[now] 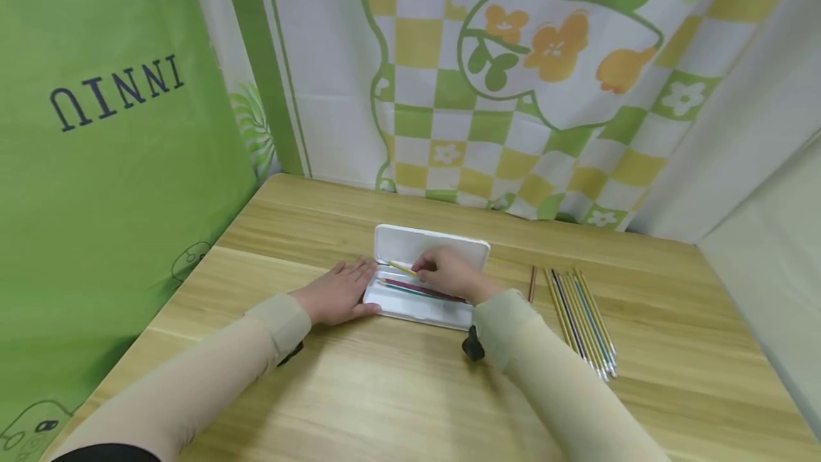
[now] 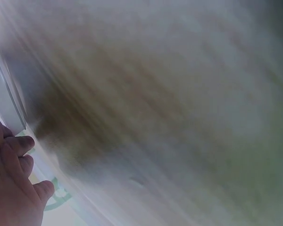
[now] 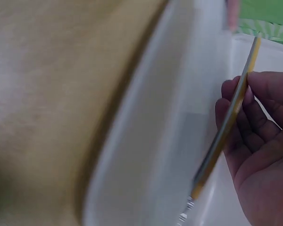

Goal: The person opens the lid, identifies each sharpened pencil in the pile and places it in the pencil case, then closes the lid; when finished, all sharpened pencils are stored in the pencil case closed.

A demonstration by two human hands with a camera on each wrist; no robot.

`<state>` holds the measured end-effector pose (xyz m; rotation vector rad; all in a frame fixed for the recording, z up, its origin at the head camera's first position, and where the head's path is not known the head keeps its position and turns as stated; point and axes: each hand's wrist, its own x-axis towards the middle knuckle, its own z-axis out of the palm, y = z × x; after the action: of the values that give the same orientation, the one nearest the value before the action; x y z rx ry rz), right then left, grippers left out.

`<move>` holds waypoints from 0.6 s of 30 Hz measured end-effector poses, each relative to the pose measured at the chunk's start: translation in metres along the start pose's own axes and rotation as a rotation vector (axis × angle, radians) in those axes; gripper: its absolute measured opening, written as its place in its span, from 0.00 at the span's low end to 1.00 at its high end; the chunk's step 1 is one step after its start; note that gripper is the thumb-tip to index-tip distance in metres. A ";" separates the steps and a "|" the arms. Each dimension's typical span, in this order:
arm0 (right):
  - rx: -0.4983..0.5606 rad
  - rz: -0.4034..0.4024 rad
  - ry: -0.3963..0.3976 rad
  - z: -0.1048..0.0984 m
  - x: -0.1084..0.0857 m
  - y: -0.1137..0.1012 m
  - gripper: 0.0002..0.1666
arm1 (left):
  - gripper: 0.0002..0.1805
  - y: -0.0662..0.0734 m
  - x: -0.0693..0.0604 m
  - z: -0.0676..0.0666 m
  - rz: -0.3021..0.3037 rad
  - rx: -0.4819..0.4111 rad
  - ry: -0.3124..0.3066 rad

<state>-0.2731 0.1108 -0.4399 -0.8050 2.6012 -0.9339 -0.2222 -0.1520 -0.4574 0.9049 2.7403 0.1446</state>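
A white pencil case [image 1: 410, 307] lies on the table with its lid [image 1: 398, 239] raised at the back. Inside it are a dark red pencil [image 1: 413, 286] and a teal pencil [image 1: 407, 291], partly covered by my right arm. My right hand [image 1: 449, 273] is over the case and pinches a yellow pencil [image 3: 236, 106] between thumb and fingers. That pencil slants, its metal eraser band towards the bottom of the right wrist view. At the case's left end, my left hand [image 1: 340, 293] rests with fingers extended, touching the edge; it shows partly in the left wrist view.
Right of the case, several pencils [image 1: 580, 319], mostly yellow with some blue ones, lie side by side. A single reddish-brown pencil [image 1: 532, 284] is between them and the case. Behind the wooden table [image 1: 359, 405] hangs a patterned curtain [image 1: 442, 113]; a green cloth [image 1: 115, 184] hangs at left.
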 end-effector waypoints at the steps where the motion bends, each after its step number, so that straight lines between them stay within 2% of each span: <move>1: -0.019 -0.005 -0.002 0.002 0.001 0.000 0.07 | 0.48 0.000 0.000 0.000 -0.001 -0.002 0.000; 11: -0.199 -0.072 0.007 0.010 -0.001 -0.003 0.06 | 0.48 0.001 -0.003 -0.002 0.005 -0.028 0.020; 18: -0.213 -0.112 -0.008 0.008 -0.007 -0.001 0.08 | 0.48 0.001 -0.002 0.001 0.001 -0.026 0.013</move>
<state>-0.2635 0.1102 -0.4451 -1.0148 2.7041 -0.6870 -0.2202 -0.1525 -0.4574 0.9023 2.7433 0.1860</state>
